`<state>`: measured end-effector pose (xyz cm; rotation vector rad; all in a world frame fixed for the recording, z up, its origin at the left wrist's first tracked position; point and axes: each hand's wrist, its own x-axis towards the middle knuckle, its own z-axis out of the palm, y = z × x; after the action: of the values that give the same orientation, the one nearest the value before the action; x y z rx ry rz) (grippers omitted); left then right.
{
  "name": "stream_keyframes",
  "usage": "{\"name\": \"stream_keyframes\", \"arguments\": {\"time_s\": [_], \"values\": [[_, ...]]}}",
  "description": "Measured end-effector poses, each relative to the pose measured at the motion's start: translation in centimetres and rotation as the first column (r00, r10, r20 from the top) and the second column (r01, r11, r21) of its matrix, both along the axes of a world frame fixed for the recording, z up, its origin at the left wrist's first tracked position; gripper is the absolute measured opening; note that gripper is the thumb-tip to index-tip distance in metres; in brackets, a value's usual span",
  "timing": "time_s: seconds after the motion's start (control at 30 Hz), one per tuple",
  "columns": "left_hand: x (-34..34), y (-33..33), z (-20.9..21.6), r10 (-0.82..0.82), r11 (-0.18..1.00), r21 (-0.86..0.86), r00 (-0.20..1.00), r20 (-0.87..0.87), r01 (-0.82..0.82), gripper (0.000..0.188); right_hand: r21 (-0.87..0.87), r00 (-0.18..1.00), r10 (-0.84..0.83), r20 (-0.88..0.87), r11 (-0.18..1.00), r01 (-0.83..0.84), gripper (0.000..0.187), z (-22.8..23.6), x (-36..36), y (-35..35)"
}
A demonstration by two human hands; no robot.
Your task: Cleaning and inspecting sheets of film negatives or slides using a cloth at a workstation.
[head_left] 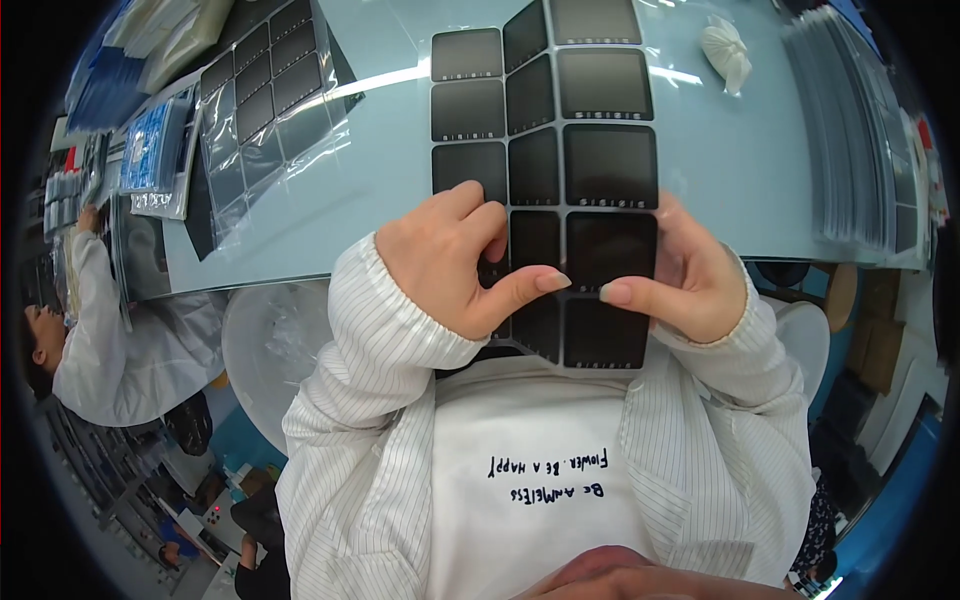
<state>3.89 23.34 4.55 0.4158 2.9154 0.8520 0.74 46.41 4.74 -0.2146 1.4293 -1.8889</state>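
Note:
A long sheet of black rectangular panels with pale borders [606,165] runs from the table's far side to my chest. It has creases between its columns, and the middle column tilts against its neighbours. My left hand [455,255] has its fingers curled over the left column, with the thumb lying across the middle one. At the right edge, my right hand [690,270] pinches the sheet, thumb on top and the other fingers mostly behind it. The near end hangs past the table edge in front of my white shirt.
A similar panelled sheet in clear film [270,85] lies at the far left, beside a blue-and-white packet [155,145]. Stacked clear sheets [845,130] stand at the right. A crumpled white bundle [725,55] rests at the back right. A co-worker [130,320] is at the left.

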Motion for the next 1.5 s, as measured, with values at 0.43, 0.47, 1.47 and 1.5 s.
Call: {"name": "stream_keyframes", "arguments": {"time_s": [0.43,0.47,1.47,1.5], "values": [[-0.9,-0.5,0.6,-0.003,0.994,0.108,0.992,0.124,-0.011,0.038,0.079,0.989,0.019,0.146,0.996,-0.031,0.055,0.0,-0.6,-0.9],[-1.1,-0.5,0.5,-0.008,0.991,0.131,0.99,0.14,-0.011,0.034,0.087,0.992,-0.016,0.126,0.996,0.005,0.053,0.0,-0.6,-0.7],[8.7,-21.4,-17.2,0.4,0.23,0.286,0.359,0.844,-0.93,0.032,0.386,0.991,0.109,0.08,0.913,-0.132,0.057,0.1,3.3,1.3],[9.6,-20.6,-16.7,0.382,0.207,0.329,0.386,0.84,-0.921,0.031,0.396,0.99,0.1,0.102,0.909,-0.133,0.057,0.3,3.2,1.2]]}}
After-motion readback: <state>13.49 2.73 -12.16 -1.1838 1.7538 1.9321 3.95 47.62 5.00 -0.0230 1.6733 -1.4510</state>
